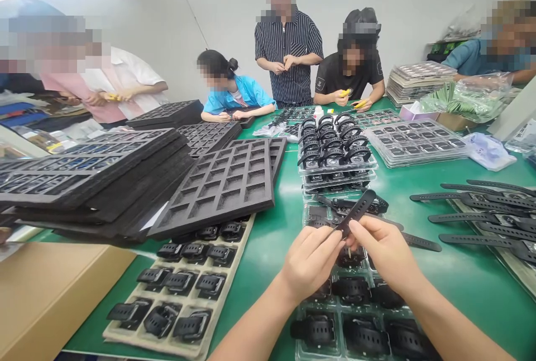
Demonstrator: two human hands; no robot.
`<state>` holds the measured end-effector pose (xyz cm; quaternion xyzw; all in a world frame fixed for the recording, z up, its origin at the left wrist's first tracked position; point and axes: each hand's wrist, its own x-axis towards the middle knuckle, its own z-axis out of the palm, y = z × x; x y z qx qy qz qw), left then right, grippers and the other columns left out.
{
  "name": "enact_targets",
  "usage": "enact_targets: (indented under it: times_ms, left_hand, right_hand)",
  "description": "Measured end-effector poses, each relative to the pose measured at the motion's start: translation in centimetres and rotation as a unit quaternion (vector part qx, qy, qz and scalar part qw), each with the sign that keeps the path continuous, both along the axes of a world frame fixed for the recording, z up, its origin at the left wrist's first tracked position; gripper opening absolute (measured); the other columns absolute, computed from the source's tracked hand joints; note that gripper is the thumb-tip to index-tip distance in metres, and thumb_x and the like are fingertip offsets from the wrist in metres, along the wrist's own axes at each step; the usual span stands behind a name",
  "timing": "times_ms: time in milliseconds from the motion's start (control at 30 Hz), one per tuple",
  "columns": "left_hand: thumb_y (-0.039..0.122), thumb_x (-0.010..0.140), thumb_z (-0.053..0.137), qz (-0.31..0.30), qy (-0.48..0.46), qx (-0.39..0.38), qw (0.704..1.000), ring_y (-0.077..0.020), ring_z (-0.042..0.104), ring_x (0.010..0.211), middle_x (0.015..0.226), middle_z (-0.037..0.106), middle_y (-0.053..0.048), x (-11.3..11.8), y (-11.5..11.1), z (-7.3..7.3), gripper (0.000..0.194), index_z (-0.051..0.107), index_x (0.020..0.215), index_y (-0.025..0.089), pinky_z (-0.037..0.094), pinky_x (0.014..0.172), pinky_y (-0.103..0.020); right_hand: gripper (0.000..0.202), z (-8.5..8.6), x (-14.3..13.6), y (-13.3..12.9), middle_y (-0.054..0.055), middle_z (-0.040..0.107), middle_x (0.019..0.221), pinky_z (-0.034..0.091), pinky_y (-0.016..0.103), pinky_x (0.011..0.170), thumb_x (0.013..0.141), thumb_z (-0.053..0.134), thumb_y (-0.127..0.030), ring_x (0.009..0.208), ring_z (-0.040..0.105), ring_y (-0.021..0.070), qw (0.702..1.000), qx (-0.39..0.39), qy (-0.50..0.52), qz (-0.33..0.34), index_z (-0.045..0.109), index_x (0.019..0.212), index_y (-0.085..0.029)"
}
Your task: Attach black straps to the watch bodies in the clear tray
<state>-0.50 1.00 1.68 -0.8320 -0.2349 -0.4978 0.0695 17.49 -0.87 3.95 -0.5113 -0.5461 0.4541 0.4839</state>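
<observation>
One black strap [359, 209] sits pinched in our left hand [310, 260] and right hand [383, 246], free end slanting away rightward.

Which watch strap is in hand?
The black strap raised between left hand and right hand; far-right straps lie outstretched, those in the beige tray are curled.

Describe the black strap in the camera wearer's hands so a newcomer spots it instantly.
On the green table, find the nearest clear watch tray. Above it, the left hand and right hand hold one perforated black strap, rounded end upward; the neighbouring straps lie unheld.
</observation>
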Motion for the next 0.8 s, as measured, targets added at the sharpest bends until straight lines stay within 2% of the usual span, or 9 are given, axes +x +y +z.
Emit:
enact_targets:
  times_ms: [100, 167, 200, 267, 333, 433, 533, 667, 800]
  left_hand:
    - [0.007, 0.097, 0.060, -0.004, -0.022, -0.058, 0.998, -0.0191, 0.071, 0.074, 0.090, 0.079, -0.008, 0.3, -0.2, 0.1, 0.024, 0.071, 0.115, 0.017, 0.055, 0.062, -0.031]
    - [0.013, 0.097, 0.063, -0.016, -0.081, -0.185, 0.979, -0.0188, 0.072, 0.075, 0.089, 0.080, -0.007, 0.6, -0.5, 0.2, 0.018, 0.076, 0.108, 0.020, 0.057, 0.067, -0.031]
    - [0.017, 0.095, 0.066, -0.026, -0.126, -0.273, 0.953, -0.0193, 0.073, 0.077, 0.089, 0.081, -0.007, 0.7, -0.6, 0.2, 0.015, 0.079, 0.103, 0.020, 0.059, 0.070, -0.031]
    - [0.026, 0.090, 0.074, -0.049, -0.218, -0.435, 0.872, -0.0211, 0.075, 0.080, 0.088, 0.081, -0.007, 1.0, -0.8, 0.3, 0.010, 0.081, 0.093, 0.020, 0.061, 0.073, -0.031]
    - [0.032, 0.087, 0.077, -0.066, -0.275, -0.517, 0.808, -0.0226, 0.076, 0.081, 0.089, 0.082, -0.008, 1.2, -0.8, 0.5, 0.015, 0.081, 0.088, 0.018, 0.062, 0.076, -0.031]
    - [0.034, 0.084, 0.079, -0.085, -0.327, -0.550, 0.764, -0.0225, 0.076, 0.082, 0.090, 0.083, -0.008, 1.1, -0.6, 0.6, 0.018, 0.080, 0.088, 0.017, 0.061, 0.080, -0.033]
    - [0.035, 0.079, 0.085, -0.107, -0.373, -0.572, 0.723, -0.0188, 0.071, 0.076, 0.082, 0.080, -0.005, 0.9, -0.2, 0.5, 0.020, 0.080, 0.083, 0.017, 0.058, 0.076, -0.029]
    - [0.043, 0.077, 0.087, -0.115, -0.401, -0.569, 0.709, -0.0125, 0.060, 0.064, 0.071, 0.073, 0.000, 0.7, 0.3, 0.2, 0.028, 0.077, 0.082, 0.017, 0.051, 0.067, -0.024]
    - [0.053, 0.072, 0.089, -0.121, -0.402, -0.576, 0.701, -0.0132, 0.058, 0.063, 0.070, 0.070, 0.000, 1.0, -0.1, 0.5, 0.040, 0.074, 0.078, 0.017, 0.051, 0.066, -0.027]
  right_hand:
    - [0.035, -0.3, 0.1, 0.0, 0.005, 0.070, 0.078, 0.053, 0.036, 0.072, 0.098, 0.061, -0.046, 0.075, 0.066, 0.0235, 0.993, 0.087, -0.074, 0.011, 0.071, 0.074, -0.023]
    - [0.020, -0.3, 0.3, 0.1, 0.007, 0.075, 0.099, 0.055, 0.038, 0.085, 0.098, 0.063, -0.038, 0.095, 0.069, 0.0268, 0.984, 0.139, -0.106, 0.039, 0.077, 0.092, -0.026]
    - [0.018, -0.3, 0.4, 0.1, 0.007, 0.075, 0.107, 0.055, 0.040, 0.091, 0.098, 0.063, -0.036, 0.103, 0.069, 0.0280, 0.981, 0.148, -0.112, 0.054, 0.078, 0.101, -0.027]
    - [0.020, -0.3, 0.6, 0.1, 0.006, 0.076, 0.117, 0.053, 0.042, 0.097, 0.098, 0.064, -0.034, 0.112, 0.068, 0.0287, 0.980, 0.139, -0.118, 0.082, 0.077, 0.113, -0.029]
    - [0.027, -0.3, 0.7, 0.1, 0.005, 0.076, 0.119, 0.053, 0.042, 0.098, 0.096, 0.067, -0.033, 0.111, 0.068, 0.0280, 0.979, 0.124, -0.129, 0.101, 0.074, 0.122, -0.031]
    - [0.040, -0.3, 0.7, -0.1, 0.005, 0.075, 0.115, 0.054, 0.040, 0.095, 0.094, 0.067, -0.027, 0.104, 0.069, 0.0256, 0.973, 0.139, -0.151, 0.109, 0.069, 0.134, -0.031]
    - [0.041, -0.3, 0.6, -0.2, 0.004, 0.073, 0.102, 0.055, 0.039, 0.088, 0.095, 0.062, -0.023, 0.093, 0.068, 0.0237, 0.969, 0.151, -0.169, 0.095, 0.068, 0.135, -0.029]
    - [0.043, -0.2, 0.3, 0.0, 0.003, 0.070, 0.095, 0.055, 0.039, 0.087, 0.091, 0.061, -0.021, 0.090, 0.066, 0.0236, 0.970, 0.136, -0.184, 0.086, 0.069, 0.133, -0.029]
    - [0.045, -0.9, 0.2, -0.5, 0.003, 0.073, 0.101, 0.057, 0.040, 0.091, 0.088, 0.064, -0.024, 0.096, 0.070, 0.0262, 0.977, 0.109, -0.166, 0.078, 0.067, 0.132, -0.031]
